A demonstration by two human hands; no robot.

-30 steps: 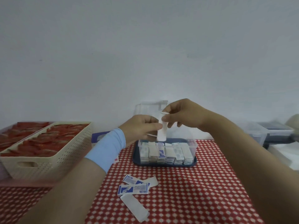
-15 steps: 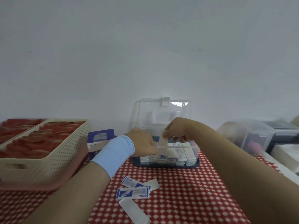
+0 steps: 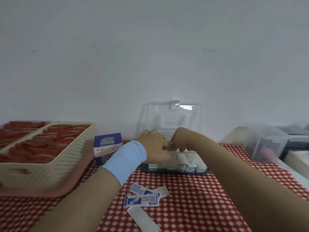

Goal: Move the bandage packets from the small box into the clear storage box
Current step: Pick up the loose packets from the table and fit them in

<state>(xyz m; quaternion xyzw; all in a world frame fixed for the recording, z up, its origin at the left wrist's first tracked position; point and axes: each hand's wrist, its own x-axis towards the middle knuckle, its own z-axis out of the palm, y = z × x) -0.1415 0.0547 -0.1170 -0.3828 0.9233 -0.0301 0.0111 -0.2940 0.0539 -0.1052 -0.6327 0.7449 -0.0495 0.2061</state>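
Observation:
The clear storage box [image 3: 203, 171] stands on a dark blue base, its lid [image 3: 170, 118] upright, with a row of bandage packets [image 3: 189, 160] on edge inside. Both hands reach into its left half. My right hand [image 3: 182, 139] has its fingers curled down over a white packet [image 3: 169, 145] at the row. My left hand [image 3: 153, 146], with a light blue wristband, touches the right fingertips; its own fingertips are hidden among the packets. The small purple and white box [image 3: 107, 148] stands just left of my left wrist. Several loose packets [image 3: 142, 199] lie on the checked cloth in front.
A cream perforated basket [image 3: 50, 166] of red items sits on a pink tray at the left. Another clear bin [image 3: 267, 144] and dark containers stand at the right. The red checked tablecloth [image 3: 200, 198] covers the table, and a white wall rises close behind.
Both hands came down from above the storage box into it, carrying the white packet down to the row. The view shifted, so the open lid now shows fully.

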